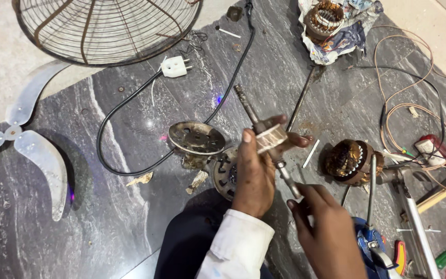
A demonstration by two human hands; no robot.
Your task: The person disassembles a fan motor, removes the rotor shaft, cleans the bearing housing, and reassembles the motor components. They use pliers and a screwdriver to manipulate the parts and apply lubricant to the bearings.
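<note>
Left hand (254,173) up over dark stone floor (104,217), thumb & fingers pinching pale round rotor (270,138) on long metal shaft (264,137). Shaft tilted, top end pointing up-left, low end down-right. Right hand (329,232) just below, fingertips pinching low end of shaft, other fingers curled in. Under left hand: round metal cover (197,137) & 2nd dark cover w/ slots (224,173), lying flat on floor. Copper coil motor part (348,161) near, to the right. White plug (174,66) w/ black cord (130,103) further up. Wire fan cage (104,28) top left, grey fan blade (27,139) far left.
</note>
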